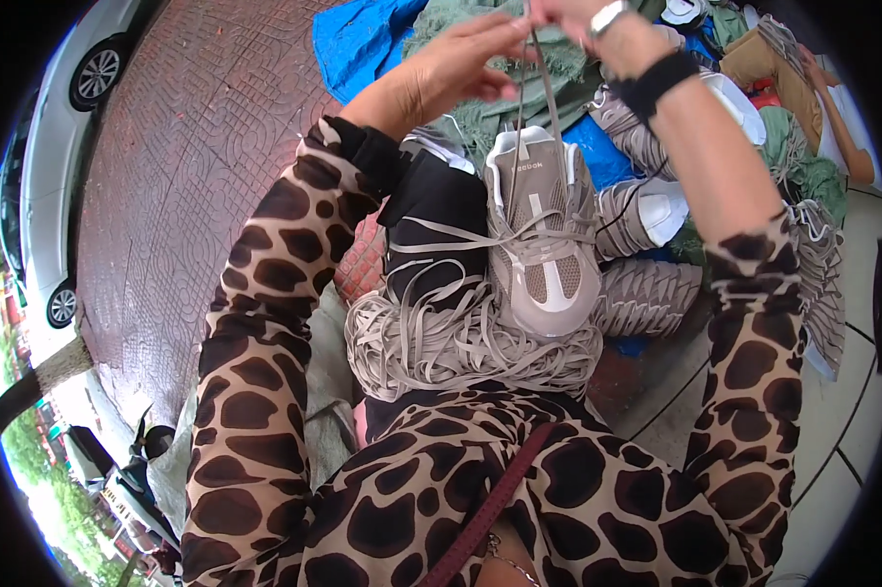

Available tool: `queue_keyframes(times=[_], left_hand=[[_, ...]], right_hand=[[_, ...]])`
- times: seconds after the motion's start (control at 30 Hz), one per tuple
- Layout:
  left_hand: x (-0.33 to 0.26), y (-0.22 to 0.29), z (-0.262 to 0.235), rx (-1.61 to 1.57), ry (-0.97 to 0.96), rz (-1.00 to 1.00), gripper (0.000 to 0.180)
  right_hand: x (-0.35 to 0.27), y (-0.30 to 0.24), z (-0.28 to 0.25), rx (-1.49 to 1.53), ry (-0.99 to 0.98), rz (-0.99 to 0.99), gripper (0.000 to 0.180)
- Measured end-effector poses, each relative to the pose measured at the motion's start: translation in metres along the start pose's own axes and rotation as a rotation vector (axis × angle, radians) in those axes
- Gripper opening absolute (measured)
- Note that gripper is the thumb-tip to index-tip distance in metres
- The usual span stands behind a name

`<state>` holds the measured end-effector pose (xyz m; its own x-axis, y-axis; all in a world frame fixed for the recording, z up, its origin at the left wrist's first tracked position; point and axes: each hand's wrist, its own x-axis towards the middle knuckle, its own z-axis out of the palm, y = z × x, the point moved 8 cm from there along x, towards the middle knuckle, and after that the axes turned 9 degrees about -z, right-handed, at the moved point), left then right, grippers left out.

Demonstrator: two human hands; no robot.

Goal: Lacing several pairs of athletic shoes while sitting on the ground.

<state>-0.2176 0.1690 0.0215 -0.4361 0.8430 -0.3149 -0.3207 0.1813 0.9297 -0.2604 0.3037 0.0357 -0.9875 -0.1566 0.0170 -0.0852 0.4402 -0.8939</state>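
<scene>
On my lap lies a taupe and white sneaker, toe toward me, with its laces loosely crossed over the tongue. Two strands of its shoelace run up taut from the collar and meet at my right hand, whose fingers pinch them at the upper edge. My left hand is beside the strands with its fingers apart; the upper fingertips are against or very near the lace. A heap of loose beige shoelaces lies under the toe and across my lap. Left of the shoe sits a black cloth with lace strands over it.
More taupe sneakers are stacked to the right, among green netting and blue sheeting. Another person's arm shows at the far right. Red paving and a parked silver car are on the left.
</scene>
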Motion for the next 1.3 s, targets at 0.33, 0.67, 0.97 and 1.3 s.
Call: queue_keyframes(times=[0.33,0.67,0.97,1.3], left_hand=[[0.065,0.129,-0.086,-0.193,0.258,0.234,0.025],[-0.164,-0.056,0.142,1.18,-0.217,0.774,0.04],[-0.167,-0.089,0.154,0.864,-0.277,0.52,0.036],[-0.092,-0.075,0.095,1.478,0.008,-0.021,0.014]], right_hand=[[-0.079,-0.054,0.095,0.638,-0.076,0.343,0.026],[-0.042,0.01,0.022,0.522,-0.095,0.443,0.033],[-0.018,0.041,-0.034,0.553,0.223,0.256,0.033],[-0.053,0.015,-0.014,0.312,0.401,0.197,0.035]])
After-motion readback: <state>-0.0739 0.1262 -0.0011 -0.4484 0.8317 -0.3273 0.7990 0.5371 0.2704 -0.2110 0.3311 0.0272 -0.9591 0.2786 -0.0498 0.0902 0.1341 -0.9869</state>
